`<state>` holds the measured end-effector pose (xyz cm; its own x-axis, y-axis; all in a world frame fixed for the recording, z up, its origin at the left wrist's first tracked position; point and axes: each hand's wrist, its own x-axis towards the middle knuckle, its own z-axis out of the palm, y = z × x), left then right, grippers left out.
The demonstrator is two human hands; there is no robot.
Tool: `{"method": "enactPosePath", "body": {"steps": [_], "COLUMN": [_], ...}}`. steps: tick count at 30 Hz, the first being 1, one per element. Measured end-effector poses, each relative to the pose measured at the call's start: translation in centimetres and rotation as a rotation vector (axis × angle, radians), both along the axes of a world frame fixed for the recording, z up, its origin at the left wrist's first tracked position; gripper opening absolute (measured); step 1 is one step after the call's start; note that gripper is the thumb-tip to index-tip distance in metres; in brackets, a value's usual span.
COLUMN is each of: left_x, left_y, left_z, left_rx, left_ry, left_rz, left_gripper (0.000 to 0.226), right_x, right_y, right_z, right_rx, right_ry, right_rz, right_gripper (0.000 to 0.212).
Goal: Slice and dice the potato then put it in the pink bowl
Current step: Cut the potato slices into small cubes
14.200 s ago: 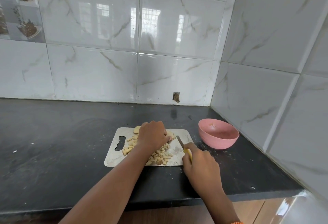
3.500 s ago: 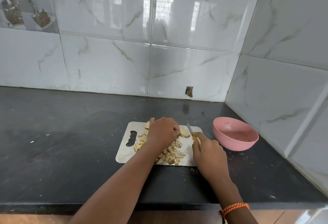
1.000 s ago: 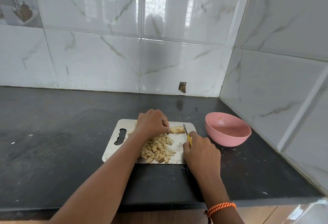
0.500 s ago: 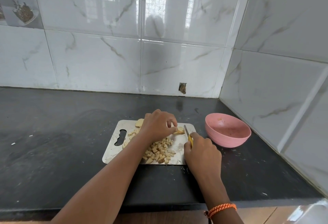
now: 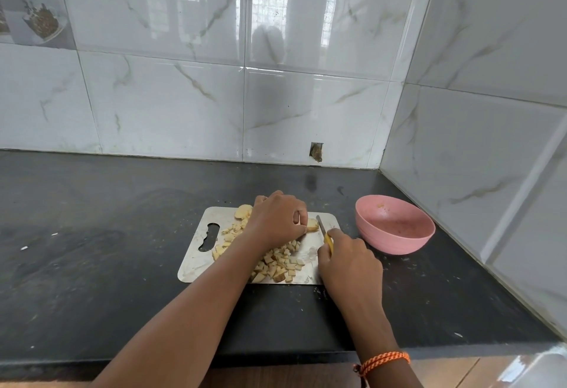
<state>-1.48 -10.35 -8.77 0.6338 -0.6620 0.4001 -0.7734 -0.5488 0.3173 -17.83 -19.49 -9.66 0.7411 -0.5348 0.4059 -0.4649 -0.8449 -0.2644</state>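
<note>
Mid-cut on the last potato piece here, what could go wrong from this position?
1. The left hand pinches a small potato piece right beside the knife blade; a slip could nick a fingertip.
2. Diced potato lies near the cutting board front edge and may spill onto the counter.
3. The pink bowl sits close to the right hand; an elbow swing might knock it.

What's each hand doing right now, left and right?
Left hand: pinching a potato piece on the cutting board.
Right hand: gripping the yellow-handled knife, blade beside that piece.
</note>
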Motion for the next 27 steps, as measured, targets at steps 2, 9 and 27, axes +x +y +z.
{"method": "enactPosePath", "body": {"steps": [2, 9, 27], "left_x": [0.2, 1.2, -0.1], "left_y": [0.4, 1.6, -0.1], "left_z": [0.2, 0.7, -0.3], "left_rx": [-0.024, -0.002, -0.063], "left_ry": [0.025, 0.094, -0.003], "left_rz": [0.003, 0.05, 0.07], "left_gripper": [0.006, 0.01, 0.019], "right_x": [0.0, 0.0, 0.0], "right_y": [0.0, 0.0, -0.2], "right_z": [0.0, 0.0, 0.0], "right_rx": [0.002, 0.013, -0.056], "right_ry": [-0.006, -0.016, 0.017], "right_rz": [0.003, 0.007, 0.016], "right_gripper": [0.022, 0.023, 0.025]}}
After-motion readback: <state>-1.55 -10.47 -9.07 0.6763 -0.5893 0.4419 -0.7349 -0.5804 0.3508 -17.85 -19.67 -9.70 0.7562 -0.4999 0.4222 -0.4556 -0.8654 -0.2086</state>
